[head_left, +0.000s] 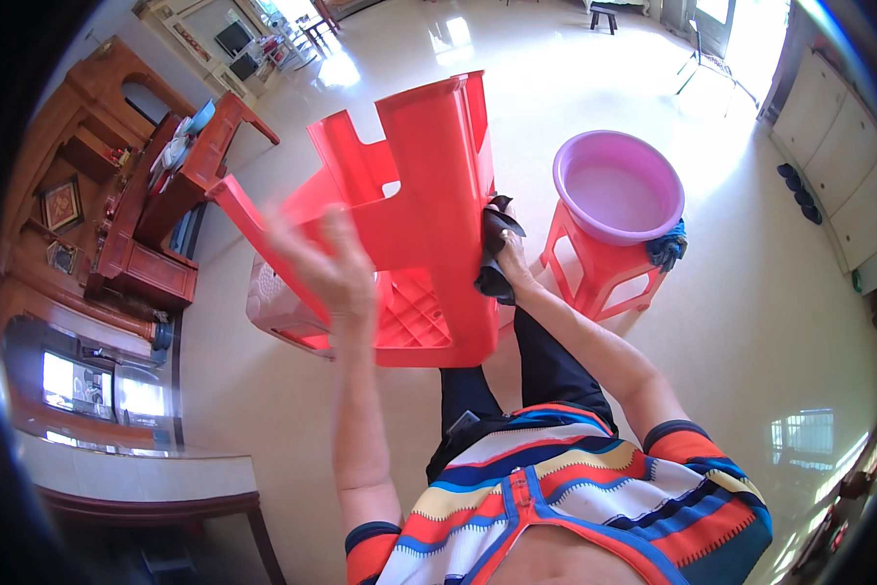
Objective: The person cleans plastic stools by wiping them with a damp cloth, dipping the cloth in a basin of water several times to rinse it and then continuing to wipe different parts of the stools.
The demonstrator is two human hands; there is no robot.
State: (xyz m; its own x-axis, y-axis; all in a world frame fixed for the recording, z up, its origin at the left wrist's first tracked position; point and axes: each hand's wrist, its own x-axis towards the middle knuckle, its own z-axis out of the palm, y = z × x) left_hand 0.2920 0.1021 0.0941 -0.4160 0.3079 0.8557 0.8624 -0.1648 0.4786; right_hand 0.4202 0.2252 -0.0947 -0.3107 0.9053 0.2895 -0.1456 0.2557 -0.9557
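Note:
A red plastic stool (428, 224) lies upturned in front of me with its legs pointing up. It rests on another stool whose pinkish patterned side (272, 297) shows below. My right hand (512, 261) is closed round a dark cloth (495, 278) and presses it against the red stool's right side. Left of that, my left hand (336, 278) is raised before the stool's near-left leg, blurred by motion. Its fingers look apart and hold nothing; whether they touch the leg I cannot tell.
To the right, a purple basin (625, 190) of water stands on a red stool (594, 258). A bunched blue-grey cloth (667, 246) hangs by its rim. Wooden furniture (155, 244) lines the left; cabinets (838, 146) and dark shoes (799, 193) are at the right.

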